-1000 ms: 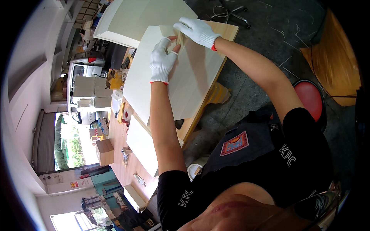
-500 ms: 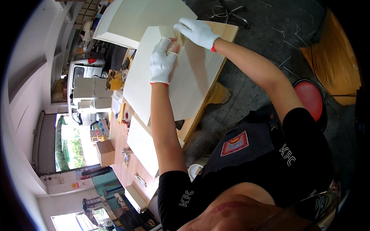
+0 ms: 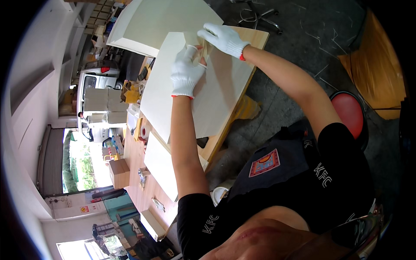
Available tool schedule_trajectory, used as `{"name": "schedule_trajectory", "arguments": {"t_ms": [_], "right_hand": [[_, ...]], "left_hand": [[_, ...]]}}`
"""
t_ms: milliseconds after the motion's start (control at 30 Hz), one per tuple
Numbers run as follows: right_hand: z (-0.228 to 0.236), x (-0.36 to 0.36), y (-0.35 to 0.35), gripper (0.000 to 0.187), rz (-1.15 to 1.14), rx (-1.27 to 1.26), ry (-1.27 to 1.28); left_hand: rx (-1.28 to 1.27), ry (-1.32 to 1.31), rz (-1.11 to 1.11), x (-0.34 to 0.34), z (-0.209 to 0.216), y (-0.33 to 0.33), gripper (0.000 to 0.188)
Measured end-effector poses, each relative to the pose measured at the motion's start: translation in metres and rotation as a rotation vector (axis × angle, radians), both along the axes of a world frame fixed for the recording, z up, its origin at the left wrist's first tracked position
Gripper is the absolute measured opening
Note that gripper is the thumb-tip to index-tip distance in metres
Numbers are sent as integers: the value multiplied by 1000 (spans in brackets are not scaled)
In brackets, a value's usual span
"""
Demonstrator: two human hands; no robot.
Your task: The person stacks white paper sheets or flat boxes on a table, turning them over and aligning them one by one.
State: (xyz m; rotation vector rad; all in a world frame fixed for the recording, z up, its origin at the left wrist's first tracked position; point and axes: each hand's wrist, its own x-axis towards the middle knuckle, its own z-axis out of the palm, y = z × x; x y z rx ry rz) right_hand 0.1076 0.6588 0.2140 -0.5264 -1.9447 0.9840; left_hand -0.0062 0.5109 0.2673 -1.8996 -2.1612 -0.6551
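A large pale panel (image 3: 160, 99) with a curved edge lies on the wooden table in front of me. My left hand (image 3: 185, 76), in a white knitted glove with bare fingertips, is over its far part. Its fingers are closed around a thin, beige, see-through strip (image 3: 205, 48); the exact kind is unclear. My right hand (image 3: 225, 41), gloved in white with a red cuff edge, reaches across the panel's far right corner. Its fingers are stretched out, with their tips beside the strip.
Another pale panelled piece (image 3: 151, 26) stands beyond. Scissors (image 3: 158, 204), a long carton (image 3: 152, 224) and a brown box (image 3: 119, 173) sit on the left part of the table. A red round stool (image 3: 348, 113) and a wheeled chair base (image 3: 260, 17) are to the right.
My left hand has shifted slightly right and nearer, still closed on the strip. The right hand has moved very slightly, its fingers still stretched out. The panel appears slightly shifted.
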Motion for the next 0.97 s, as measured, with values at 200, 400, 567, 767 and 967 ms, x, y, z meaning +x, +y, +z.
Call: {"name": "schedule_trajectory", "arguments": {"t_ms": [200, 400, 567, 767, 967], "right_hand": [[15, 29, -11, 42, 14, 691, -56], [-14, 20, -26, 55, 230, 720, -244], [-22, 14, -30, 62, 153, 756, -139], [-20, 11, -34, 64, 210, 722, -169], [12, 25, -26, 73, 299, 852, -389]], "left_hand": [[121, 15, 53, -8, -5, -12, 44], [-21, 138, 207, 25, 9, -15, 70], [-164, 341, 384, 19, 7, -36, 68], [-207, 203, 597, 1, 38, -39, 38], [567, -380, 356, -88, 105, -129, 28]]}}
